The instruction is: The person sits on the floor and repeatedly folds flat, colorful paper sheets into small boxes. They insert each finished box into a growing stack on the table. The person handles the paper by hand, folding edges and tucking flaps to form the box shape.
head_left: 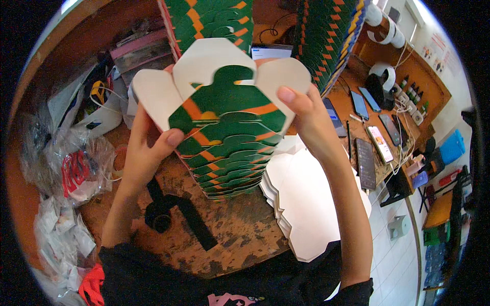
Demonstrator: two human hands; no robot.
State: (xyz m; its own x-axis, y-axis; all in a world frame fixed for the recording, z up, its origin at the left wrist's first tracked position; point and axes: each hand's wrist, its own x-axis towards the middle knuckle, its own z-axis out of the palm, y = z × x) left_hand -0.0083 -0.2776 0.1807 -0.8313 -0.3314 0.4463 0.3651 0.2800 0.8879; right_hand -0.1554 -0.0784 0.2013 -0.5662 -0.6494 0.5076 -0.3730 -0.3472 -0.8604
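A stack of nested green cardboard food boxes (232, 109) with orange stripes stands in front of me, white on the inside. The top box has its white flaps spread apart. My left hand (148, 148) is closed on the stack's left side, its thumb on the near face and its fingers hidden behind. On the other side my right hand (306, 109) grips the right flap of the top box, thumb in front. Under my right forearm lies a pile of flat white cardboard blanks (309, 199) with shaped edges.
Taller stacks of green boxes (209, 20) rise at the back. A black strap (196, 222) lies on the worn wooden table (245, 239). Plastic bags (64, 224) crowd the left. Several phones (365, 160) with cables lie at the right, beyond which the tiled floor (390, 260) shows.
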